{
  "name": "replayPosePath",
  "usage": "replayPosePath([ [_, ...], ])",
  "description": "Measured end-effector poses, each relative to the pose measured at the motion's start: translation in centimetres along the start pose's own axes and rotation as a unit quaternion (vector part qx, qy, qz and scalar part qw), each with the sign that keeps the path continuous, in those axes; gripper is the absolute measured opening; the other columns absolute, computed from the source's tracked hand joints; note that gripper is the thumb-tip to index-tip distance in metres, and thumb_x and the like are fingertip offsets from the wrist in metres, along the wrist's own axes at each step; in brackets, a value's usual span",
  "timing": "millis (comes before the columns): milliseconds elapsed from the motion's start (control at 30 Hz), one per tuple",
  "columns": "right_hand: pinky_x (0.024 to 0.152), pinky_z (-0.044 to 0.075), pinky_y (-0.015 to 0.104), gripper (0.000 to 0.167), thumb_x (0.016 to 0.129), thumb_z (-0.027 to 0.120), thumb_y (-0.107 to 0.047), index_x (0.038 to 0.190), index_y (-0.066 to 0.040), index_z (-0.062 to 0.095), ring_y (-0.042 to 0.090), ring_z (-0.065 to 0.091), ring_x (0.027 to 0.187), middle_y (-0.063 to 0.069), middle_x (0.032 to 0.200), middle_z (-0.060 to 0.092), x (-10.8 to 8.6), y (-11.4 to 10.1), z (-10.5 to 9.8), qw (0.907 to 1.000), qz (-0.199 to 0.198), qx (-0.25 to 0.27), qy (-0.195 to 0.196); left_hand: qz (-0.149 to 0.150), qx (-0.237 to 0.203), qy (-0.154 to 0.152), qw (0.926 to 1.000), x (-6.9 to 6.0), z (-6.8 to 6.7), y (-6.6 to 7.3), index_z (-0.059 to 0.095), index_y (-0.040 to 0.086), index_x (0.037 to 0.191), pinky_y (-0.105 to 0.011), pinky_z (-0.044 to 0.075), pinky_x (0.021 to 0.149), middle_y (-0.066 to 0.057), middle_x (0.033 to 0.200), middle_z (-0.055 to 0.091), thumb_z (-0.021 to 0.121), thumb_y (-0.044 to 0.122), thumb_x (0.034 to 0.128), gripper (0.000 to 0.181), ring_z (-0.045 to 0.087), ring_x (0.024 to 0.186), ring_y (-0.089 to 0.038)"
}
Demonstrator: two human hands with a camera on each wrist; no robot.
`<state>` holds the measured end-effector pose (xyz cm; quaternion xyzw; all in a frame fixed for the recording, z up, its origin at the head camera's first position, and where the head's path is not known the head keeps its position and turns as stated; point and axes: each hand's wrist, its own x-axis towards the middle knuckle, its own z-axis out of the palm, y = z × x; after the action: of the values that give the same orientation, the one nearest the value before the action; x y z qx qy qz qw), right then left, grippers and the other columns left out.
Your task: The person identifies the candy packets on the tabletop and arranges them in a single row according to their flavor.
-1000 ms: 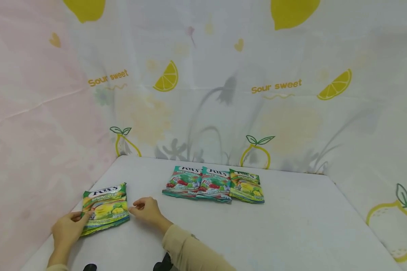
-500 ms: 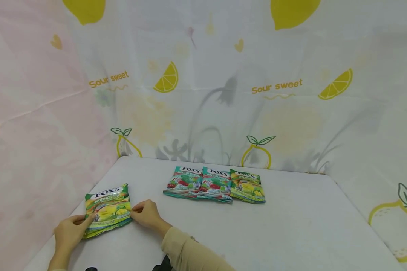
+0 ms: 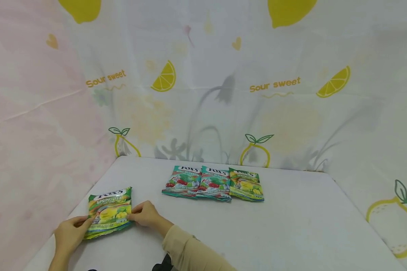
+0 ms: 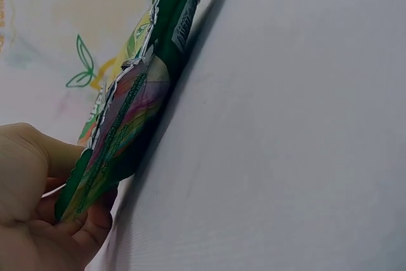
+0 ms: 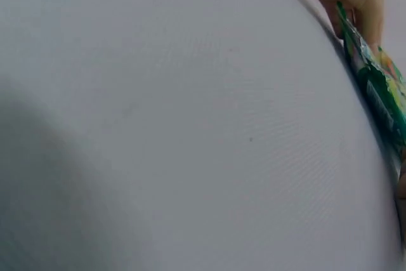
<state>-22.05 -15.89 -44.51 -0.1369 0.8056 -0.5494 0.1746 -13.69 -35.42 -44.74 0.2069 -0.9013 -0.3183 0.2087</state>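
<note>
In the head view a yellow-green FOX'S candy bag point(image 3: 109, 210) lies at the table's left side, with layered edges along its bottom. My left hand point(image 3: 69, 234) pinches its left lower edge, thumb on top and fingers beneath. On the opposite edge, my right hand point(image 3: 149, 215) holds the right lower corner between thumb and finger. The left wrist view shows the candy bag point(image 4: 130, 109) side-on, one edge between the left hand's thumb and curled fingers. Only a sliver of the right hand point(image 5: 402, 188) enters the right wrist view, beside the candy bag point(image 5: 382, 96).
Two teal FOX'S bags, one point(image 3: 182, 182) left of the other point(image 3: 214, 183), lie in a row at the table's back, touching a yellow-green bag point(image 3: 246, 185). A lemon-printed backdrop point(image 3: 207, 113) stands behind the white table point(image 3: 291, 233). A dark object point(image 3: 162, 264) shows at the bottom edge.
My right hand was just beside the bag and now grips its right edge. The bag has shifted slightly right and nearer me, my left hand along with it.
</note>
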Motion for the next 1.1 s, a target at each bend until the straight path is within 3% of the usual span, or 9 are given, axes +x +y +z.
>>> replayPosePath([
  [133, 0.048, 0.039, 0.016, 0.012, 0.081, 0.073, -0.011, 0.086, 0.0, 0.073, 0.003, 0.045, 0.053, -0.005, 0.064, 0.056, -0.3, 0.3, -0.2, 0.9998, -0.016, -0.008, 0.001, 0.009, -0.007, 0.021, 0.9997, -0.3, 0.3, 0.5, 0.066, -0.013, 0.094, -0.038, 0.039, 0.07, -0.022, 0.076, 0.069, 0.066, 0.012, 0.0822, 0.027, 0.058, 0.063, -0.016],
  [300, 0.054, 0.041, 0.014, 0.013, 0.081, 0.072, -0.009, 0.089, 0.001, 0.074, -0.002, 0.046, 0.063, -0.004, 0.075, 0.066, -0.6, 0.6, -0.9, 0.9967, -0.077, -0.026, 0.002, 0.002, -0.02, 0.027, 0.9994, -0.6, 0.6, 1.3, 0.067, -0.011, 0.095, -0.03, 0.037, 0.068, -0.02, 0.078, 0.069, 0.067, 0.013, 0.0824, 0.027, 0.045, 0.06, 0.005],
  [500, 0.059, 0.044, 0.013, 0.015, 0.082, 0.069, -0.007, 0.092, 0.004, 0.073, -0.003, 0.048, 0.065, -0.001, 0.079, 0.069, -1.2, 0.8, -2.1, 0.9926, -0.12, -0.004, -0.019, -0.019, -0.038, 0.044, 0.9981, -0.9, 0.8, 2.4, 0.066, -0.011, 0.098, -0.029, 0.036, 0.068, -0.024, 0.085, 0.069, 0.066, 0.013, 0.0837, 0.028, 0.045, 0.063, 0.004],
  [767, 0.063, 0.047, 0.013, 0.019, 0.084, 0.066, -0.007, 0.097, 0.007, 0.071, -0.005, 0.051, 0.069, 0.006, 0.087, 0.071, -2.3, 1.2, -4.5, 0.9846, -0.171, 0.028, -0.024, 0.029, -0.093, 0.081, 0.9919, -1.9, 1.0, 5.3, 0.067, -0.013, 0.093, -0.006, 0.033, 0.057, -0.027, 0.081, 0.067, 0.067, 0.007, 0.0817, 0.022, 0.04, 0.057, 0.016],
  [1100, 0.058, 0.043, 0.013, 0.019, 0.087, 0.063, -0.003, 0.1, 0.009, 0.069, -0.001, 0.05, 0.066, 0.017, 0.095, 0.069, -4.2, 0.4, -8.0, 0.9776, -0.203, 0.053, -0.02, 0.066, -0.135, 0.072, 0.986, -2.4, 1.3, 8.5, 0.067, -0.013, 0.09, -0.005, 0.037, 0.053, -0.028, 0.082, 0.067, 0.068, 0.004, 0.0815, 0.019, 0.044, 0.059, 0.014],
])
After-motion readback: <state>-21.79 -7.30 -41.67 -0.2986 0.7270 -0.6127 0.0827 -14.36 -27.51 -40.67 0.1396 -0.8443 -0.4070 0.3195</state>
